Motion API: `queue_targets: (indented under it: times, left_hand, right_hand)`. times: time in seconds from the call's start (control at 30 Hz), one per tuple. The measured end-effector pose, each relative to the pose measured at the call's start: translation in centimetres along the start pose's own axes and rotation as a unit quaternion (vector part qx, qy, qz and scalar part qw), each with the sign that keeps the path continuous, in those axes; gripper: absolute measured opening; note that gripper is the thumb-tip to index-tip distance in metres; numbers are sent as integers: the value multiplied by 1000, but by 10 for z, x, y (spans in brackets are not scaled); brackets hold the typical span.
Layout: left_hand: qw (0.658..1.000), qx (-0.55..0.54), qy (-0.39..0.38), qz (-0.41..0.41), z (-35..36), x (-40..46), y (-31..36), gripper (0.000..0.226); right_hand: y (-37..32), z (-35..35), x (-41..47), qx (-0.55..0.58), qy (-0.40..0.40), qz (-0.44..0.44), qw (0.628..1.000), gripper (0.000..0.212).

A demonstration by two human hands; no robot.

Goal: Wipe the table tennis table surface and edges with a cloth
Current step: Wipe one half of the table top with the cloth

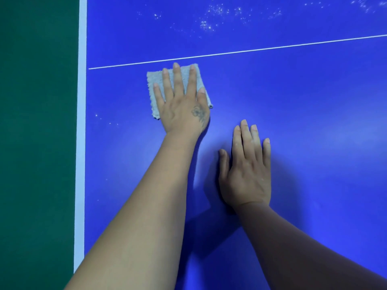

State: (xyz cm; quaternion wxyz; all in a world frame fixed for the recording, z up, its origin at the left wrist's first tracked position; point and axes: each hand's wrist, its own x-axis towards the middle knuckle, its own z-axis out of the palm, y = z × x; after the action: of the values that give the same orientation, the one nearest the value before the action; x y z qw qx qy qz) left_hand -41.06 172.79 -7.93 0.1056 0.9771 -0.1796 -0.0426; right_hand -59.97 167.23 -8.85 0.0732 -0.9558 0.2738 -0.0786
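The left hand (184, 105) lies flat with straight, spread fingers on a small grey cloth (156, 91), pressing it on the blue table (314, 122), left of the frame's centre. The cloth is square and fluffy, with rough edges, and sits just below the thin white centre line (251, 50). The right hand (247, 170) rests open and flat on the bare surface, lower right of the cloth, holding nothing. The white edge band (81, 143) runs down the left, with green floor (37, 143) beside it. White specks (209, 25) lie scattered at the upper frame.
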Motion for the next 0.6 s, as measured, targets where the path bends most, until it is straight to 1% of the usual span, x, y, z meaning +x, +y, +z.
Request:
queue_targets:
  times: [0.13, 0.2, 0.23, 0.3, 0.4, 0.5, 0.6]
  left_hand:
    - [992, 1, 29, 126, 7, -29, 0, 59]
    - [986, 12, 27, 164, 5, -54, -8, 57]
    - [985, 14, 19, 169, 2, -65, -15, 57]
    - [989, 12, -1, 150, -6, -82, -32, 58]
    - [997, 12, -18, 69, -14, -82, -57, 62]
    - [1000, 4, -10, -16, -17, -48, -62, 64]
    - [997, -17, -4, -72, -17, 0, -43, 62]
  right_hand:
    - [-1, 0, 0, 5, 1, 0, 1000, 65]
    - [-1, 0, -1, 5, -2, 0, 1000, 65]
    - [-1, 0, 0, 5, -4, 0, 1000, 65]
    - [-1, 0, 0, 4, -7, -1, 1000, 65]
    - [-1, -1, 0, 2, -7, 1, 1000, 65]
    - [-2, -2, 1, 4, -13, 2, 1000, 65]
    - [-2, -2, 1, -1, -17, 3, 1000, 65]
